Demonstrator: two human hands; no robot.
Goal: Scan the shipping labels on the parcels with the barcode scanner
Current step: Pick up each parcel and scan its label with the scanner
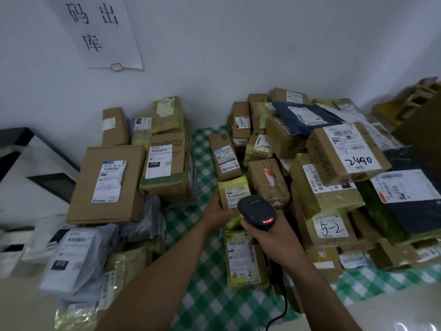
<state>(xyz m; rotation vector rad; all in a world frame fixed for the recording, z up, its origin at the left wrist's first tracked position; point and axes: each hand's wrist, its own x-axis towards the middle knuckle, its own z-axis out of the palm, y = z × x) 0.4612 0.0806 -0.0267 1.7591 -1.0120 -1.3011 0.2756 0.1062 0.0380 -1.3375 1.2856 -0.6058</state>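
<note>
While left hand (216, 213) grips yellow parcel (232, 190), right hand (273, 238) clasps barcode scanner (257, 210) — lit red.

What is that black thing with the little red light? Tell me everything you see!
It is the barcode scanner, black and smooth, like plastic, with a rounded head and a red light glowing at its near edge. The right hand grips its handle, which the fingers mostly hide. A dark cord hangs down from below the hand. Its head points away, over the label of a small yellow-taped parcel that the left hand holds.
</note>
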